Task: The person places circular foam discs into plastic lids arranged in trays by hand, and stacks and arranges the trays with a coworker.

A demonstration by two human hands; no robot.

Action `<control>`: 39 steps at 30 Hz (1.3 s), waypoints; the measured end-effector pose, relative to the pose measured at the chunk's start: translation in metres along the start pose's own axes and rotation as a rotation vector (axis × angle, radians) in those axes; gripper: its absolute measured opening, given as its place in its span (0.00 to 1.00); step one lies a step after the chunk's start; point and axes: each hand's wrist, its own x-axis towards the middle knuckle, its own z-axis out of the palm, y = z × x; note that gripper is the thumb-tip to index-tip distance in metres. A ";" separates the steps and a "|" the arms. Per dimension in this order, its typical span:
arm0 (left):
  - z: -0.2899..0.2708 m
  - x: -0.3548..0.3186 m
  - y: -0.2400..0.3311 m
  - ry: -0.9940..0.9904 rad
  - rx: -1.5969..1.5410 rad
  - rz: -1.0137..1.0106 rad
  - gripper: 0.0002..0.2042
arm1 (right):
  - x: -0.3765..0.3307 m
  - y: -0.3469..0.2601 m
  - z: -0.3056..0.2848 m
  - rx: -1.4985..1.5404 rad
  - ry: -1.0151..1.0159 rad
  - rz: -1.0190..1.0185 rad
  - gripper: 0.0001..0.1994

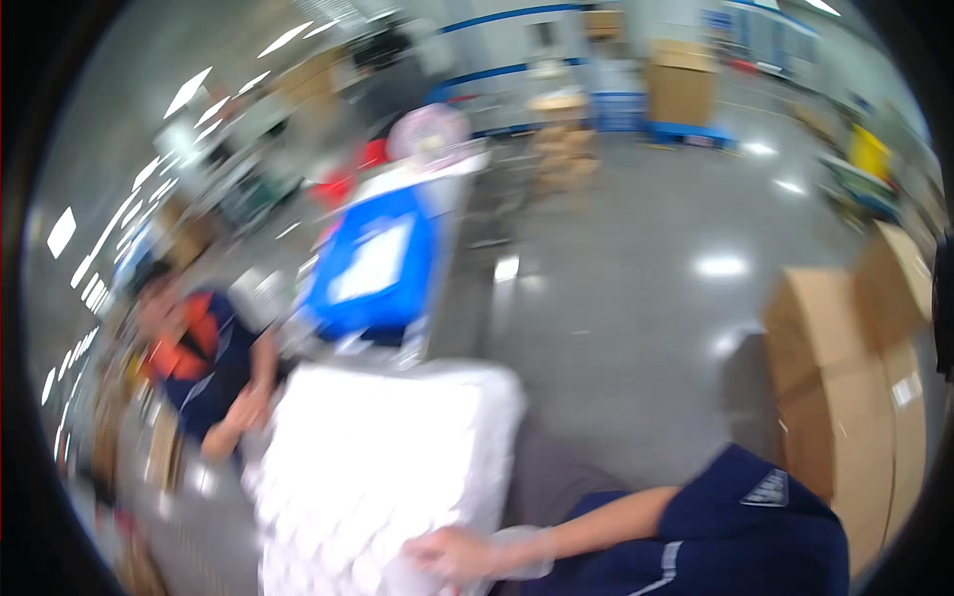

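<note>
The picture is smeared by motion. My right hand (pixel 449 552) reaches in from the lower right, below a navy short sleeve, and seems to wear a thin clear glove. It lies against the near edge of a big white bundle (pixel 383 467) of several small white pieces wrapped in clear plastic. The blur hides whether the fingers grip the bundle or only rest on it. My left hand is out of sight.
A blue crate (pixel 373 263) with white contents lies beyond the bundle. A person in navy and orange (pixel 204 363) sits at the left. Stacked cardboard boxes (pixel 855 387) stand at the right, and more boxes (pixel 682 84) stand far back on the shiny grey floor (pixel 636 328).
</note>
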 end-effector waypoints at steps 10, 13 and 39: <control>-0.005 -0.012 0.111 0.203 -1.350 -0.889 0.33 | -0.012 0.048 -0.042 0.029 0.006 0.322 0.08; -0.001 -0.013 0.107 0.152 -1.332 -0.896 0.33 | -0.003 0.051 -0.061 -0.008 -0.034 0.387 0.08; 0.006 0.008 0.072 0.125 -1.570 -0.704 0.27 | 0.165 0.104 0.006 -1.403 -0.047 -0.489 0.07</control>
